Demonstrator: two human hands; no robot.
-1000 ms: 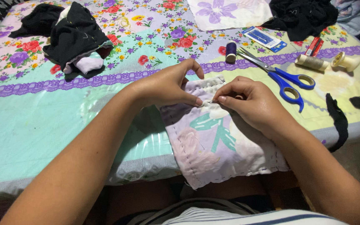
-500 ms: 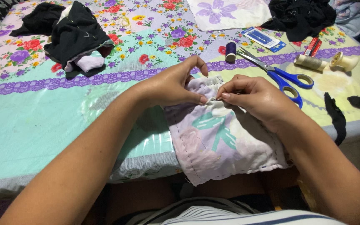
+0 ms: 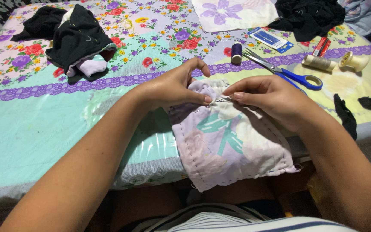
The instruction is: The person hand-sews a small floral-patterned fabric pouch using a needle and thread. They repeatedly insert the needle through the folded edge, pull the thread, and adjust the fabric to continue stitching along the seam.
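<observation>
A pale lilac fabric piece (image 3: 228,146) with a teal flower print and stitched edges hangs over the table's front edge toward my lap. My left hand (image 3: 174,88) pinches its gathered top edge between thumb and fingers. My right hand (image 3: 271,99) meets it from the right, fingertips pinched on a thin needle (image 3: 217,101) at the fabric's top edge. The two hands almost touch at the fingertips.
Blue-handled scissors (image 3: 286,73) lie just behind my right hand. A dark thread spool (image 3: 236,52), two cream spools (image 3: 320,62), a blue needle packet (image 3: 268,38), black cloth piles (image 3: 80,41) and black scraps (image 3: 346,116) sit on the floral tablecloth (image 3: 44,111).
Both hands have shifted slightly left and closer together on the fabric's top edge. The fabric is bunched a little more under the left thumb.
</observation>
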